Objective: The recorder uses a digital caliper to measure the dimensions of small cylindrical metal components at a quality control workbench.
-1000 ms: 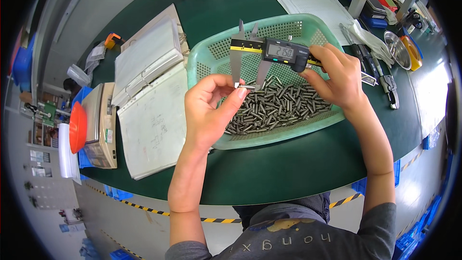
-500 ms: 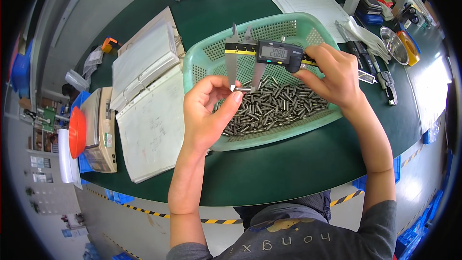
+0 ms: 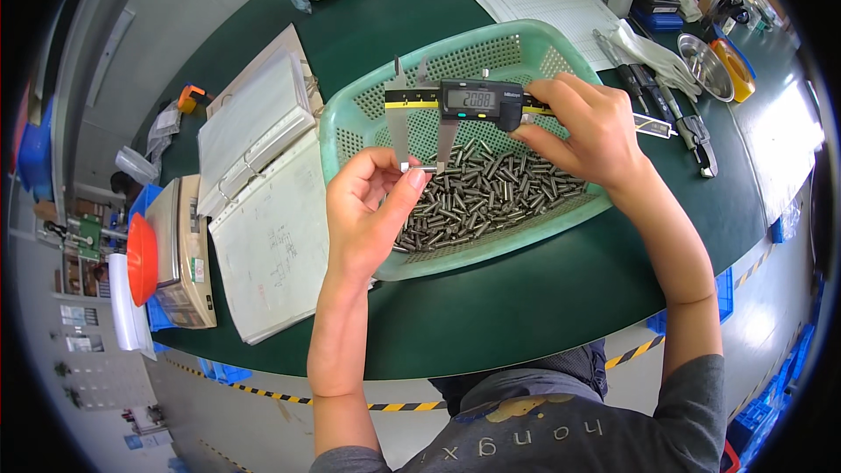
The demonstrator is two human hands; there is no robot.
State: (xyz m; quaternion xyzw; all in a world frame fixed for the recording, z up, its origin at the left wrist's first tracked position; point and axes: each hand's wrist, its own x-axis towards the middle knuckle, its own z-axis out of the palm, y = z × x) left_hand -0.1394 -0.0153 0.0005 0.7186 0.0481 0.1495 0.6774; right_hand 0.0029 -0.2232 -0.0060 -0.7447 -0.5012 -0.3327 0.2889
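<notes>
A digital caliper (image 3: 482,103) with a dark body and a small lit display lies across my view, gripped at its right end by my right hand (image 3: 587,127), thumb below and fingers curled over. Between the tips of its long jaws sits a short, shiny metal pin (image 3: 426,168). Thumb and fingers of my left hand (image 3: 361,206) pinch that pin near the left jaw. Both hands are above a green perforated plastic basket (image 3: 491,260), where a heap of similar metal pins (image 3: 504,193) covers the bottom.
An open ring binder (image 3: 272,236) lies left of the basket, beside a scale (image 3: 180,254) with an orange-red bowl (image 3: 142,248). To the right are white gloves (image 3: 653,57), another caliper (image 3: 694,136) and a metal bowl (image 3: 703,67). Paper sheets (image 3: 534,4) lie behind the basket.
The whole view has shifted slightly. Both hands and the caliper sit a little further left over the basket, with the pin still between the jaws and the same hold.
</notes>
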